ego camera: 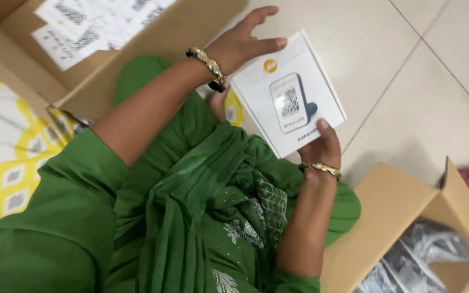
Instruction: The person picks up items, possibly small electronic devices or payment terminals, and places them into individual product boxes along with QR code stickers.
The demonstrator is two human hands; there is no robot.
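A small white carton point(256, 97) with a picture of a device on its face is held up between both hands over my lap. My left hand point(240, 43), with a beaded bangle at the wrist, grips the carton's upper left edge, thumb on its face. My right hand point(321, 149), wearing a gold bangle, holds the lower right corner with the thumb pressed on the front. I wear green clothes, and both arms reach forward from them.
An open cardboard box point(153, 43) with white printed sheets inside stands at the upper left. Another open cardboard box point(397, 206) holding clear plastic-wrapped items is at the lower right. Pale floor tiles point(408, 65) lie beyond. A yellow-and-white patterned cloth point(6, 157) is at the left.
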